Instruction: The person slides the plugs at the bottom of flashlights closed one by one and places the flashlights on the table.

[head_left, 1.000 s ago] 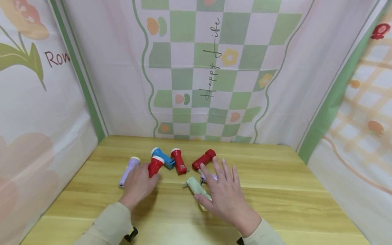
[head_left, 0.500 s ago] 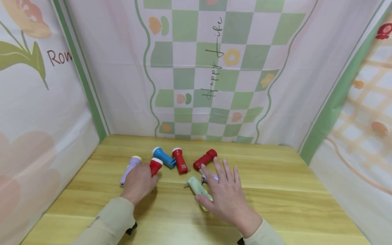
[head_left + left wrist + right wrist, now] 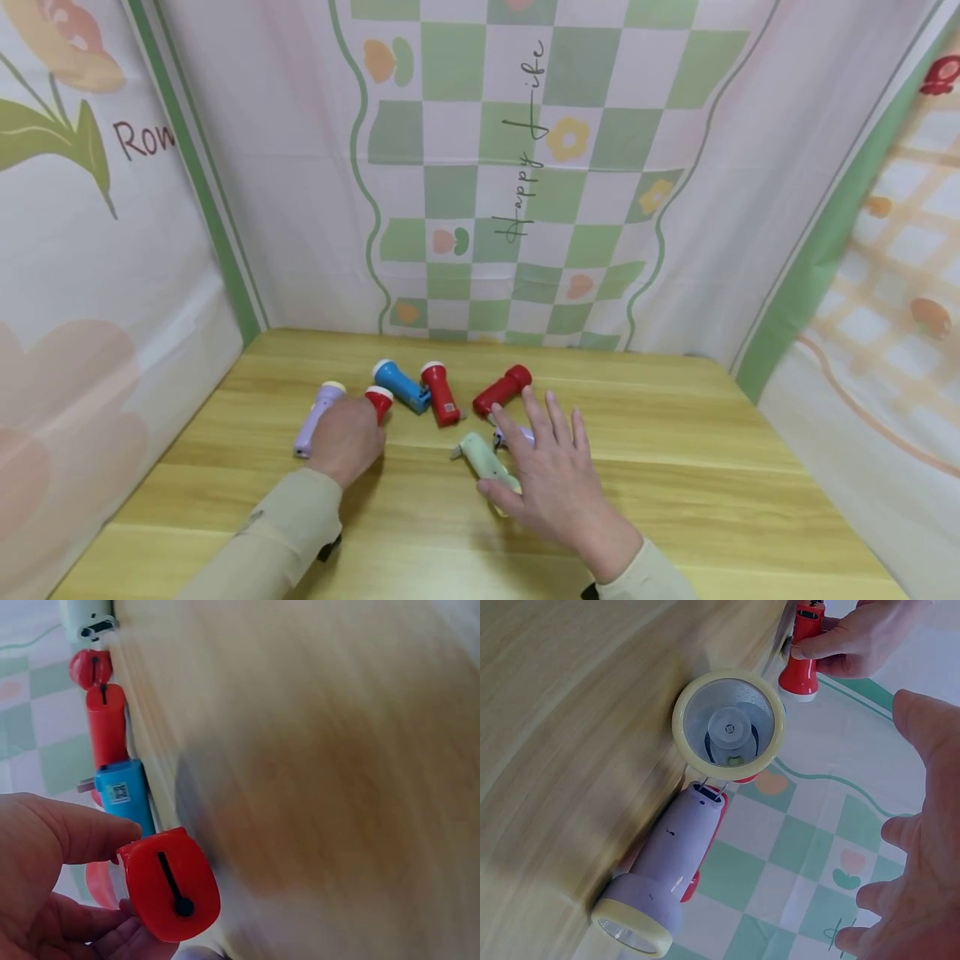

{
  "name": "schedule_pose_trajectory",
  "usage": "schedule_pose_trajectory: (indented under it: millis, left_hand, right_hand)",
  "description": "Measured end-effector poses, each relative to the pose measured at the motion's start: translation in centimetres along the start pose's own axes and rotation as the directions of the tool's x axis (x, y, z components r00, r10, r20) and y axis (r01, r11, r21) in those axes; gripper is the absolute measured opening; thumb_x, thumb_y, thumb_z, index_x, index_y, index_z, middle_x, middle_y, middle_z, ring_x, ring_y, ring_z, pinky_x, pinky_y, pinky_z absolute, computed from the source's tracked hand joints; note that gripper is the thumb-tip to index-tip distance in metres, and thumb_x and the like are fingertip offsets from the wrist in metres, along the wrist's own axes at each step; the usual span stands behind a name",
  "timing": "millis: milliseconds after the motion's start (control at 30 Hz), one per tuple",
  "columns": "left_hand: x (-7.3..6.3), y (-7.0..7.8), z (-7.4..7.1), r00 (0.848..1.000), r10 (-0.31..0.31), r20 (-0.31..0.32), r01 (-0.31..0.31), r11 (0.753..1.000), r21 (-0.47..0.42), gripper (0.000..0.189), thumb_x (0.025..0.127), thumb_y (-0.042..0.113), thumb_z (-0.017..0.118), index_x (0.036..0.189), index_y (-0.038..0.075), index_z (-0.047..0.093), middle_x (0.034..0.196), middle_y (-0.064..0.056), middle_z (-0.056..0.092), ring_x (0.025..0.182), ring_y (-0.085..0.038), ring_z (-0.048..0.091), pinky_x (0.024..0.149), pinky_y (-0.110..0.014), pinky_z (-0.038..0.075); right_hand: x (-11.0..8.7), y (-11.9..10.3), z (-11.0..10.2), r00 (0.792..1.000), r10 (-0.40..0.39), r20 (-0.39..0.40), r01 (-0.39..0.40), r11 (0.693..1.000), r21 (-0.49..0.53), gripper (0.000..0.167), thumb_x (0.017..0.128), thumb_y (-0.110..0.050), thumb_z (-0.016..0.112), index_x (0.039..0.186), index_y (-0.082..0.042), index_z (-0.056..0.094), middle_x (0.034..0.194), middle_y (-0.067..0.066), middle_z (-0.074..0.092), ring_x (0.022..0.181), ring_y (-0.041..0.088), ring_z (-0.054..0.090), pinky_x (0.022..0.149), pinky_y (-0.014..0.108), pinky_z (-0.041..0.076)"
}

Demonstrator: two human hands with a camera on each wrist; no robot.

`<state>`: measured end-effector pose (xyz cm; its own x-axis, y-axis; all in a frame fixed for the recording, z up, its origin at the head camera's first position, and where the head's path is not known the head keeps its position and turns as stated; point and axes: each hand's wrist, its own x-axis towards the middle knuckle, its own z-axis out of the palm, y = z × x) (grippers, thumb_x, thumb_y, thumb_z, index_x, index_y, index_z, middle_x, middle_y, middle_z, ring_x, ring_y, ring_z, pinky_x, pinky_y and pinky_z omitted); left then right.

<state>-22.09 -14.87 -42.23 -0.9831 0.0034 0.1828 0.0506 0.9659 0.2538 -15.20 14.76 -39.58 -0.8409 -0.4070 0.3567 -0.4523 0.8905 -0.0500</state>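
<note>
My left hand grips a red flashlight with a white head rim, close over the table. In the left wrist view its red tail end shows a black slot, with thumb and fingers on either side of the body. A lavender flashlight lies just left of that hand. My right hand is spread with nothing in it, above a pale green flashlight and a second lavender flashlight, which it partly covers in the head view. The green one's round lens faces the right wrist camera.
Farther back on the wooden table lie a blue flashlight, a red one beside it, and a darker red one farther right. Printed cloth walls the table in at the back and both sides.
My left hand has turned over the red flashlight and lowered slightly, so less of its body shows in the head view. The right hand stays where it was.
</note>
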Motion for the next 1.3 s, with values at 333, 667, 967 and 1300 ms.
schedule_pose_trajectory:
  millis: [333, 667, 967, 1300]
  left_hand:
    - [0.2, -0.5, 0.2, 0.996, -0.081, 0.033, 0.082, 0.996, -0.036, 0.017, 0.088, 0.015, 0.07, 0.078, 0.001, 0.068, 0.079, -0.016, 0.066, 0.068, -0.032, 0.062, 0.061, -0.049, 0.055]
    - [0.0, -0.8, 0.4, 0.996, -0.088, -0.001, 0.088, 0.995, -0.047, 0.017, 0.088, 0.014, 0.073, 0.083, -0.001, 0.069, 0.079, -0.016, 0.066, 0.067, -0.031, 0.061, 0.056, -0.048, 0.053]
    - [-1.3, -0.5, 0.7, 0.994, 0.017, -0.108, -0.016, 1.0, 0.014, 0.013, 0.091, 0.007, 0.068, 0.084, -0.003, 0.066, 0.074, -0.016, 0.065, 0.064, -0.031, 0.062, 0.056, -0.047, 0.054]
    - [-1.9, -0.5, 0.8, 0.978, 0.09, -0.186, -0.08, 0.995, 0.063, 0.011, 0.09, -0.002, 0.063, 0.099, -0.007, 0.067, 0.073, -0.019, 0.062, 0.065, -0.035, 0.063, 0.057, -0.049, 0.054]
  right_hand:
    - [0.0, 0.0, 0.0, 1.0, -0.004, 0.003, 0.004, 1.0, 0.019, 0.09, 0.09, -0.068, 0.067, 0.164, -0.03, 0.033, 0.171, 0.022, 0.02, 0.156, 0.051, 0.017, 0.119, 0.077, 0.015]
    - [0.0, -0.1, 0.0, 1.0, -0.008, 0.004, 0.008, 1.0, 0.017, 0.091, 0.09, -0.07, 0.065, 0.164, -0.03, 0.032, 0.17, 0.024, 0.021, 0.156, 0.052, 0.018, 0.119, 0.077, 0.016]
    - [0.0, -0.1, -0.1, 1.0, -0.004, 0.011, 0.004, 1.0, 0.027, 0.09, 0.09, -0.069, 0.065, 0.164, -0.03, 0.032, 0.171, 0.023, 0.019, 0.156, 0.051, 0.016, 0.119, 0.077, 0.016]
    - [0.0, -0.1, -0.2, 1.0, 0.001, 0.027, -0.002, 0.999, 0.042, 0.089, 0.091, -0.071, 0.062, 0.164, -0.032, 0.031, 0.172, 0.021, 0.019, 0.157, 0.051, 0.015, 0.118, 0.078, 0.015]
